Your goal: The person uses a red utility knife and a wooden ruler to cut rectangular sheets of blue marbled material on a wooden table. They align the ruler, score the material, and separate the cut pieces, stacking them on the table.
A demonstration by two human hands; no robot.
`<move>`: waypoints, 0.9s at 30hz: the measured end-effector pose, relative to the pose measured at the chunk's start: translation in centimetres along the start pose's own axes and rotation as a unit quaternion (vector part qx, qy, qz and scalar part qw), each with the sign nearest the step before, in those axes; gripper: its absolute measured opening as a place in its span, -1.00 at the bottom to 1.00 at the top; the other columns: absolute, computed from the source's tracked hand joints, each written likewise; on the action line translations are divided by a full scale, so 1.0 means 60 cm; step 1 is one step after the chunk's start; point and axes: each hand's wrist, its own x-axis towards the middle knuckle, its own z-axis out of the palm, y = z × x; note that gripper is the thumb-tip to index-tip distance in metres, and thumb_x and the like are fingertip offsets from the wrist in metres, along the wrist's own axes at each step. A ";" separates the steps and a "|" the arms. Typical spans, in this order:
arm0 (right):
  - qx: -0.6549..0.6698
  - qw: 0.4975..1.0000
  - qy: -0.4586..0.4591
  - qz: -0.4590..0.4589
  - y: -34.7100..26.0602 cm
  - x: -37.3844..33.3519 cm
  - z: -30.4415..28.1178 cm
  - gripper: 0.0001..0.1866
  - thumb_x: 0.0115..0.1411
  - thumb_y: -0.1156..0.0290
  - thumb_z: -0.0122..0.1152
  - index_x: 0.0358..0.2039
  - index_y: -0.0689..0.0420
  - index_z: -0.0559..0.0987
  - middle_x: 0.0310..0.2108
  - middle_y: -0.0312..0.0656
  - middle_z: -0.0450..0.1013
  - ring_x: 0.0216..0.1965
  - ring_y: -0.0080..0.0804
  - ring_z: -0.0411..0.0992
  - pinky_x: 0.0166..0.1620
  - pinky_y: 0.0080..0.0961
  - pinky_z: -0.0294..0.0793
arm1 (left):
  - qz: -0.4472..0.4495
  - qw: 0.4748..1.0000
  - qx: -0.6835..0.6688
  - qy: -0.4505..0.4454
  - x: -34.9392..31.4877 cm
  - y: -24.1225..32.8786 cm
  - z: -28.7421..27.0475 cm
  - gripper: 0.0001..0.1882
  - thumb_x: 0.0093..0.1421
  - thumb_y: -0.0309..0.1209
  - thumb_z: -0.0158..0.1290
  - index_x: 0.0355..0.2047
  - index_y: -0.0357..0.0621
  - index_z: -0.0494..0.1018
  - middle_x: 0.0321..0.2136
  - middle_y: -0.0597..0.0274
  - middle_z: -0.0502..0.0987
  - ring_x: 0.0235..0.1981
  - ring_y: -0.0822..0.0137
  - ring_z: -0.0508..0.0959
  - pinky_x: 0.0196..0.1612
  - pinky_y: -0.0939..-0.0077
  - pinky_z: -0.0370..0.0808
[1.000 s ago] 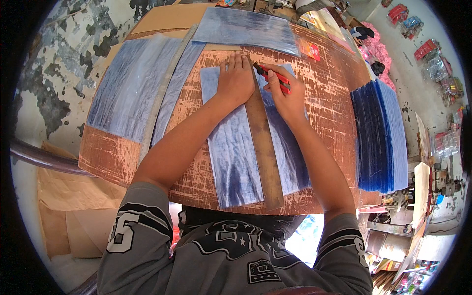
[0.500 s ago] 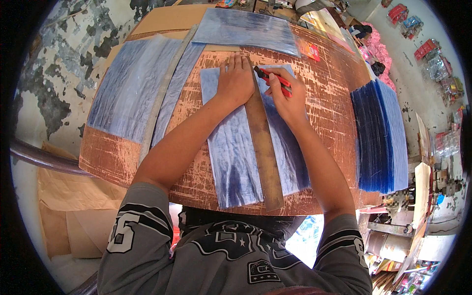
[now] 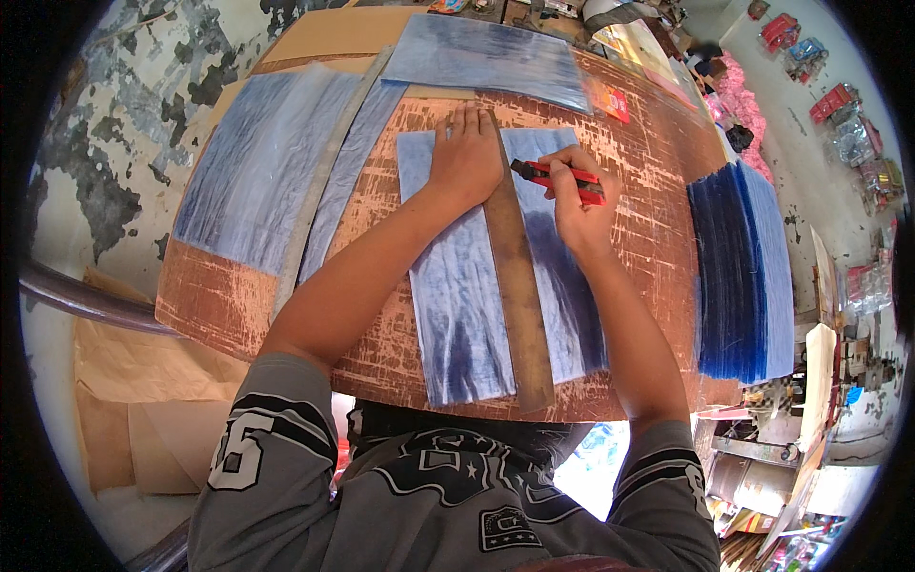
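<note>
My left hand lies flat with fingers stretched forward, pressing on a bluish translucent plastic sheet and against the left edge of a long worn straightedge. The straightedge runs down the sheet, dividing it into a left and a right part. Above the right part, my right hand is closed around a red and black utility knife. Its dark tip points left toward the straightedge, a small gap away from it. Whether the sheet is cut along that edge cannot be seen.
More bluish sheets lie on the left under a grey strip. Another stack sits at the far side. A tall pile of blue sheets stands at the right of the scratched brown table. A red card lies far right.
My right hand has moved right and a little nearer to me, carrying the knife away from the straightedge. My left hand stays in place on the sheet.
</note>
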 end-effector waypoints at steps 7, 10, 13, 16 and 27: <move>0.008 1.000 0.009 -0.008 -0.004 -0.003 -0.006 -0.75 0.34 0.39 0.12 -0.39 0.26 0.67 -0.58 -0.17 0.56 -0.56 -0.51 0.47 -0.40 -0.48 0.48 | -0.001 1.000 -0.004 -0.006 0.000 0.003 -0.003 -0.37 0.35 -0.41 -0.12 0.37 -0.55 0.28 0.39 -0.42 0.33 0.47 -0.23 0.30 0.48 -0.18 0.19; 0.010 0.999 0.044 -0.012 -0.005 -0.006 -0.004 -0.76 0.40 0.40 0.13 -0.31 0.25 0.70 -0.56 -0.19 0.58 -0.55 -0.54 0.48 -0.40 -0.52 0.48 | -0.001 1.000 0.002 -0.008 0.000 0.004 -0.002 -0.37 0.35 -0.41 -0.12 0.36 -0.55 0.29 0.39 -0.42 0.33 0.47 -0.22 0.30 0.48 -0.17 0.19; 0.035 0.998 0.059 -0.008 -0.015 -0.002 0.006 -0.79 0.46 0.41 0.18 -0.14 0.24 0.72 -0.47 -0.19 0.63 -0.50 -0.56 0.54 -0.37 -0.55 0.54 | 0.002 1.000 -0.006 0.002 0.000 0.000 0.003 -0.38 0.36 -0.38 -0.11 0.35 -0.57 0.32 0.38 -0.42 0.36 0.48 -0.22 0.30 0.49 -0.21 0.16; 0.056 0.997 0.046 -0.024 -0.005 0.008 0.024 -0.79 0.48 0.43 0.24 0.00 0.23 0.72 -0.34 -0.13 0.69 -0.43 -0.55 0.62 -0.31 -0.55 0.61 | 0.002 1.000 0.001 -0.003 0.001 -0.003 0.005 -0.37 0.36 -0.38 -0.11 0.36 -0.56 0.31 0.39 -0.41 0.35 0.48 -0.21 0.30 0.50 -0.20 0.15; -0.010 1.000 0.003 -0.009 0.029 0.022 0.036 -0.77 0.43 0.40 0.31 0.01 0.19 0.73 -0.28 -0.03 0.72 -0.39 -0.42 0.71 -0.26 -0.49 0.66 | 0.010 1.000 0.001 0.004 0.003 0.001 0.002 -0.36 0.33 -0.39 -0.06 0.36 -0.55 0.29 0.37 -0.40 0.36 0.46 -0.22 0.32 0.47 -0.19 0.21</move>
